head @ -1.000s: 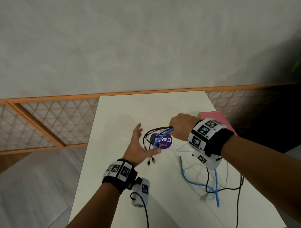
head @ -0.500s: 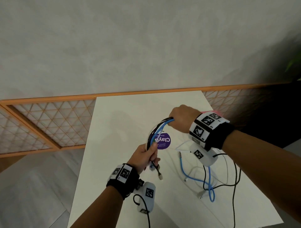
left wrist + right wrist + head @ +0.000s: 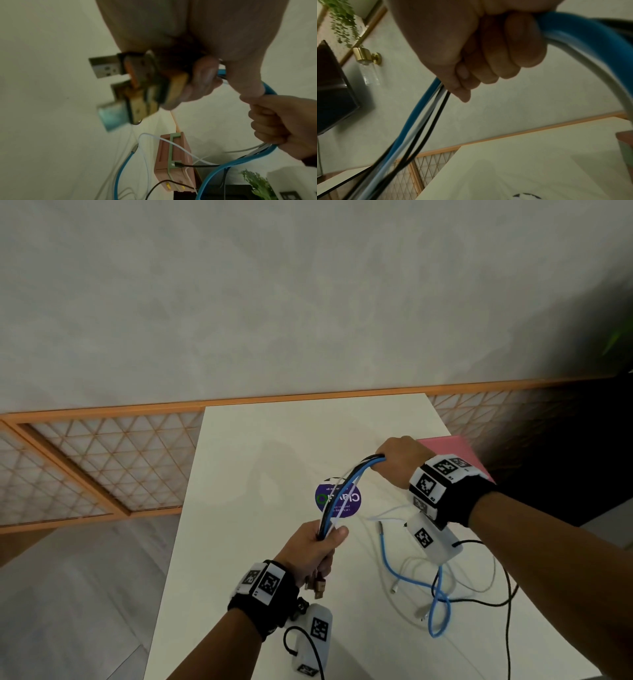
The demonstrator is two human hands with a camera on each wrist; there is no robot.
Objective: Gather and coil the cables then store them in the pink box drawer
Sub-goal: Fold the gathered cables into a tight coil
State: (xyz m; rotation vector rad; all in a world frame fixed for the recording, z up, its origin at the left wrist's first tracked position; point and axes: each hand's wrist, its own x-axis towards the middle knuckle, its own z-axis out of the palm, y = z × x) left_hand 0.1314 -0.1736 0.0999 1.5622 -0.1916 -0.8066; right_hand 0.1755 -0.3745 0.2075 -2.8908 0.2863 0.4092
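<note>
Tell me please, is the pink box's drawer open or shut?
Shut: in the left wrist view the pink box shows its front flush, nothing pulled out.

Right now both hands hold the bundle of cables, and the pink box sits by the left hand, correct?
Not quite. Both hands, left hand and right hand, do hold the cables, but the head view shows the pink box behind the right hand, not by the left.

A round purple sticker (image 3: 339, 498) on the white tabletop (image 3: 274, 460) bears white lettering, upside down and partly covered by cables; only "Cla" reads.
</note>
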